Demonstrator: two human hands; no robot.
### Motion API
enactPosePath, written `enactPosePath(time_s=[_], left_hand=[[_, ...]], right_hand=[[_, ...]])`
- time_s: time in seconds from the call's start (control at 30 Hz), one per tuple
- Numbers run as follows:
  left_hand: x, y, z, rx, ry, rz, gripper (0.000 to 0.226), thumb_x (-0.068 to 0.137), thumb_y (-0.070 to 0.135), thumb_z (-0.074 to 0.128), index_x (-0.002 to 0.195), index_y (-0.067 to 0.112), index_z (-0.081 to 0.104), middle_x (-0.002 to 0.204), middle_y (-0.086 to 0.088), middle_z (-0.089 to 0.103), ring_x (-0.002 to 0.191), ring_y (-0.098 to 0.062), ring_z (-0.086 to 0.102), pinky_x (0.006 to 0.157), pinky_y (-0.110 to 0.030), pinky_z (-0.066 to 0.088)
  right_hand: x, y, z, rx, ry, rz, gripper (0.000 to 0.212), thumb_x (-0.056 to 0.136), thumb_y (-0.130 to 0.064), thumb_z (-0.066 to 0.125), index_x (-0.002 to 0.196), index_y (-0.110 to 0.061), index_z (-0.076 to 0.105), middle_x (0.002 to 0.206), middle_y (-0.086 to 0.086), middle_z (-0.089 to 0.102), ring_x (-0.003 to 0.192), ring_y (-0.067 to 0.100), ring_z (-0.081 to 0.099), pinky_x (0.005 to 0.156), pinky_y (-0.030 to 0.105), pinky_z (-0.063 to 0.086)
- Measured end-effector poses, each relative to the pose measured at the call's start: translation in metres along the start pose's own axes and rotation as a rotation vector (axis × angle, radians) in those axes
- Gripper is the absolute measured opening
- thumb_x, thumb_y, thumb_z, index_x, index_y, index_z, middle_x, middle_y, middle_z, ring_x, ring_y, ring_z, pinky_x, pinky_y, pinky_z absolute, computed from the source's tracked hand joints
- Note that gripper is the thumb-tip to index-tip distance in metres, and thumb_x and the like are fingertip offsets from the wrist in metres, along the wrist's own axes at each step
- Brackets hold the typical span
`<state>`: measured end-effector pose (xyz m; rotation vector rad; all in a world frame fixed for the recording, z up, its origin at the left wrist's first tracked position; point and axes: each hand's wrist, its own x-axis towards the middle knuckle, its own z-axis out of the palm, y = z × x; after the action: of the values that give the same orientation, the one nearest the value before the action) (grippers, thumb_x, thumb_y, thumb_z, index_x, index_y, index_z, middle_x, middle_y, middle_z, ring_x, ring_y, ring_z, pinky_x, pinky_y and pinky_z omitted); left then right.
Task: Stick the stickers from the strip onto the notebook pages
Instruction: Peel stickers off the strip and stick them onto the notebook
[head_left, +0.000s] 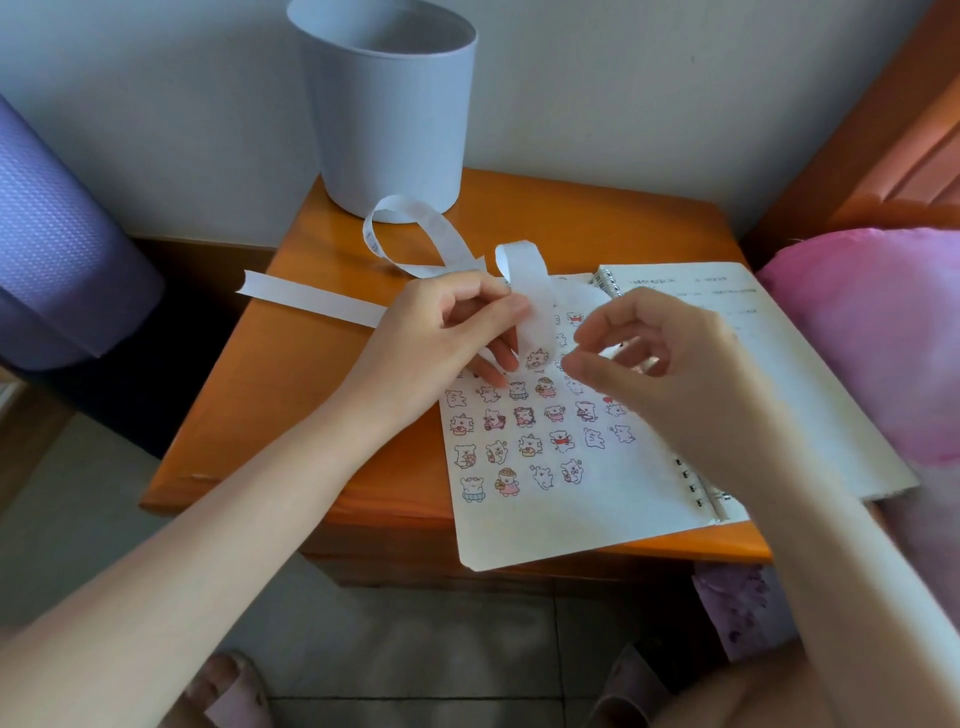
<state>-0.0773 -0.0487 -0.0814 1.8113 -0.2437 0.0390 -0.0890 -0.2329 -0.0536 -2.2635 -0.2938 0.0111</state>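
While left hand (447, 332) fingers pinch the strip (530, 296), right hand (654, 358) fingers half-curled, empty, notebook (597, 499) writing unreadable.

The notebook (571, 499) lies open on the nightstand (291, 415), bin (387, 114) behind it, strip (311, 299) trailing left.

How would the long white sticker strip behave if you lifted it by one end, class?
The strip would probably flop and curl, since it already loops on the table. It looks thin, so likely very light. The left hand bends it easily.
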Motion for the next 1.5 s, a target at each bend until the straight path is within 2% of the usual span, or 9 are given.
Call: enactPosePath(time_s=[0.1, 0.23, 0.33, 0.47, 0.57, 0.73, 0.93, 1.23, 1.5], left_hand=[[-0.0008, 0.0010, 0.0002, -0.011, 0.008, 0.016, 0.019, 0.094, 0.018, 0.055, 0.092, 0.004, 0.067, 0.070, 0.007, 0.067, 0.066, -0.010, 0.067, 0.059, -0.025, 0.058], [-0.0018, 0.0022, -0.0009, -0.037, 0.011, 0.042, 0.019, 0.095, 0.016, 0.054, 0.095, 0.002, 0.067, 0.074, 0.007, 0.069, 0.068, -0.011, 0.068, 0.057, -0.023, 0.057], [-0.0036, 0.0039, -0.0007, -0.050, 0.001, 0.051, 0.018, 0.095, 0.016, 0.053, 0.094, 0.004, 0.066, 0.074, 0.006, 0.069, 0.069, -0.012, 0.068, 0.057, -0.023, 0.057], [-0.0046, 0.0057, -0.0009, -0.132, -0.024, 0.030, 0.028, 0.097, 0.021, 0.047, 0.092, 0.000, 0.065, 0.078, -0.009, 0.067, 0.068, -0.016, 0.066, 0.059, -0.029, 0.057], [-0.0047, 0.0061, 0.0002, -0.108, -0.069, 0.032, 0.021, 0.093, 0.019, 0.054, 0.089, 0.004, 0.068, 0.075, 0.000, 0.068, 0.069, -0.013, 0.066, 0.059, -0.025, 0.055], [-0.0038, 0.0049, 0.0009, -0.054, -0.078, 0.034, 0.013, 0.088, 0.016, 0.063, 0.093, 0.007, 0.069, 0.077, 0.003, 0.069, 0.070, -0.010, 0.068, 0.058, -0.021, 0.054], [-0.0041, 0.0065, 0.0010, -0.061, -0.078, 0.028, 0.011, 0.087, 0.016, 0.064, 0.092, 0.008, 0.069, 0.079, -0.001, 0.069, 0.070, -0.010, 0.068, 0.057, -0.019, 0.054], [-0.0052, 0.0072, 0.0023, -0.077, -0.090, 0.006, 0.008, 0.087, 0.015, 0.063, 0.087, 0.009, 0.069, 0.074, 0.004, 0.070, 0.069, -0.010, 0.069, 0.057, -0.016, 0.054], [-0.0030, 0.0037, 0.0016, -0.042, -0.082, -0.016, 0.014, 0.090, 0.017, 0.060, 0.088, 0.007, 0.070, 0.070, 0.007, 0.071, 0.067, -0.010, 0.069, 0.056, -0.017, 0.054]], right_hand=[[0.0016, -0.0005, 0.0077, 0.052, 0.053, -0.027, 0.014, 0.075, -0.033, 0.073, 0.082, -0.027, 0.062, 0.079, -0.011, 0.068, 0.073, 0.006, 0.064, 0.063, 0.019, 0.050], [0.0030, -0.0018, 0.0099, 0.112, 0.055, -0.044, 0.014, 0.074, -0.028, 0.076, 0.082, -0.024, 0.065, 0.076, -0.008, 0.069, 0.067, 0.004, 0.061, 0.057, 0.010, 0.043], [0.0030, -0.0024, 0.0092, 0.186, 0.046, -0.044, 0.012, 0.074, -0.023, 0.077, 0.081, -0.022, 0.066, 0.075, -0.005, 0.069, 0.064, 0.005, 0.059, 0.059, 0.018, 0.047], [0.0041, -0.0023, 0.0068, 0.258, 0.077, -0.064, 0.010, 0.077, -0.017, 0.074, 0.083, -0.020, 0.067, 0.077, -0.003, 0.069, 0.065, 0.011, 0.059, 0.066, 0.035, 0.052], [0.0047, -0.0013, 0.0043, 0.256, 0.088, -0.080, 0.009, 0.077, -0.015, 0.074, 0.081, -0.021, 0.070, 0.077, -0.002, 0.070, 0.068, 0.017, 0.063, 0.067, 0.037, 0.054], [0.0045, 0.0001, 0.0037, 0.247, 0.083, -0.100, 0.011, 0.078, -0.014, 0.074, 0.085, -0.022, 0.071, 0.077, -0.004, 0.071, 0.071, 0.012, 0.067, 0.067, 0.024, 0.056], [0.0039, -0.0013, 0.0046, 0.159, 0.106, -0.130, 0.010, 0.079, -0.014, 0.073, 0.084, -0.023, 0.071, 0.075, -0.007, 0.070, 0.069, 0.011, 0.063, 0.064, 0.030, 0.053], [0.0034, -0.0022, 0.0083, -0.010, 0.121, -0.180, 0.009, 0.081, -0.013, 0.069, 0.082, -0.021, 0.067, 0.075, -0.015, 0.064, 0.068, 0.006, 0.055, 0.057, 0.011, 0.041], [0.0008, -0.0049, 0.0078, -0.136, 0.080, -0.200, 0.010, 0.083, -0.020, 0.067, 0.082, -0.029, 0.062, 0.083, -0.017, 0.056, 0.072, 0.002, 0.050, 0.063, 0.007, 0.039]])
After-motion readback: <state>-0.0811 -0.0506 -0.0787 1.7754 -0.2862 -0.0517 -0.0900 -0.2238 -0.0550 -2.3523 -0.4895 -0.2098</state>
